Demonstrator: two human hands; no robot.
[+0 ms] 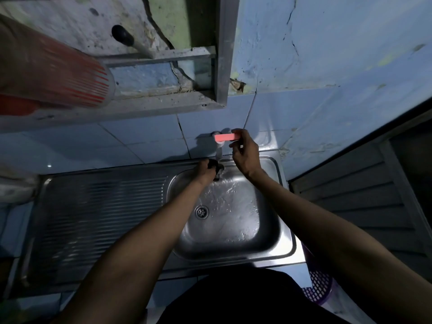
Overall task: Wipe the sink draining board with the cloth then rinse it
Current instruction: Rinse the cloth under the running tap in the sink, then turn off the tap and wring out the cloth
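My left hand (203,169) grips a small dark cloth (216,168) bunched up under the running water at the back of the steel sink basin (268,220). My right hand (245,153) pinches the pink tap handle (226,137) on the wall tap (218,146). Water streams down from the tap and splashes across the basin floor around the drain (201,211). The ribbed draining board (98,218) lies to the left of the basin, with nothing on it.
A metal shelf frame (219,66) hangs on the wall above the tap. A red-striped container (58,76) juts out at upper left. A purple perforated basket (318,288) stands at lower right, beside a louvred door (364,195).
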